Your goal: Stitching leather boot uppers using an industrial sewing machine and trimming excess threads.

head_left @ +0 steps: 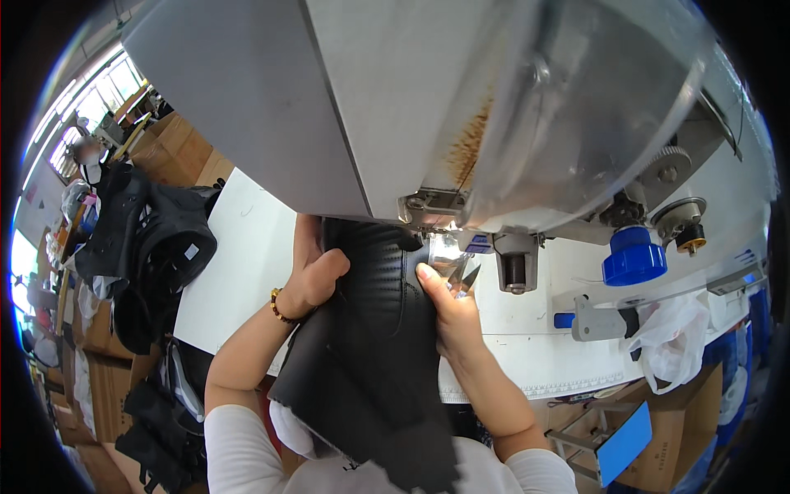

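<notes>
A black leather-like piece [374,321] with rows of padded ridges and a stitched line drapes from beneath the sewing machine [436,206] down over my lap. My left hand [321,276] is closed on its left edge, fingers curled, with a beaded bracelet at the wrist. On the right edge my right hand [453,313] grips the piece, thumb on top and the other fingers mostly out of sight. Beside that thumb, a pointed dark metal tip [470,277] shows; I cannot tell whether my right hand holds it. The machine head hides the far end of the piece.
The white table [543,354] has a ruler strip along its near edge. A blue knob [634,257] and a grey lever [599,319] are at the right, near a plastic bag [671,337]. Black pieces [156,247] are piled at the left; cardboard boxes [173,148] stand behind.
</notes>
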`<act>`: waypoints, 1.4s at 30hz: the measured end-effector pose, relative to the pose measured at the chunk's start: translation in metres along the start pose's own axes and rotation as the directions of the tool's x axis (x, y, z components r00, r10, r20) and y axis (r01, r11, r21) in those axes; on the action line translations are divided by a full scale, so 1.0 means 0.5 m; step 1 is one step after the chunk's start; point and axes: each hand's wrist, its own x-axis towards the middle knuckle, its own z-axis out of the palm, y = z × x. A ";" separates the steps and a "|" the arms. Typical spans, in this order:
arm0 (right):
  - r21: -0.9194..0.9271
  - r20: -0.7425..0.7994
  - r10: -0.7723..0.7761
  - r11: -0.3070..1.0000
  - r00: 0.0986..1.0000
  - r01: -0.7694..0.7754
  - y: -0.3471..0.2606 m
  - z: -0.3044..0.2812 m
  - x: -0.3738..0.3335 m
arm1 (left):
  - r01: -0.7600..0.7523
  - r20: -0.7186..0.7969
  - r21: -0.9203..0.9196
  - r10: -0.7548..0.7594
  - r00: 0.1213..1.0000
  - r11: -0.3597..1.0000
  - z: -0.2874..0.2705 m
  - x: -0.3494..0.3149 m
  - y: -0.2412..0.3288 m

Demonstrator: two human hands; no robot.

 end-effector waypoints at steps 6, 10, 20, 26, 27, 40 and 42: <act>-0.339 0.149 -0.201 0.909 0.968 0.241 -0.018 -0.014 -0.004 | -0.483 0.055 0.028 0.481 0.875 0.875 -0.001 0.008 -0.036; -0.424 0.147 -0.396 0.803 0.906 0.419 -0.024 0.004 0.003 | -0.390 0.198 0.267 0.346 0.917 0.881 -0.020 0.025 -0.024; -0.547 0.341 -0.372 0.668 0.863 0.504 -0.008 -0.041 -0.009 | -0.103 0.167 0.109 0.084 0.982 0.989 -0.024 0.039 -0.027; -0.547 0.268 -0.381 0.696 0.885 0.465 -0.008 -0.037 -0.017 | -0.014 0.146 0.182 -0.013 0.989 0.983 -0.027 0.055 -0.030; -0.546 0.255 -0.416 0.683 0.873 0.485 -0.008 -0.036 -0.013 | 0.197 0.068 0.195 -0.214 0.975 0.961 -0.026 0.060 -0.030; -0.600 0.218 -0.554 0.573 0.803 0.558 0.010 -0.006 -0.001 | -0.645 0.443 0.447 0.474 0.761 0.620 -0.042 0.137 -0.061; -0.590 0.200 -0.595 0.560 0.778 0.581 0.012 -0.002 0.008 | -0.614 0.402 0.447 0.467 0.787 0.650 -0.030 0.147 -0.044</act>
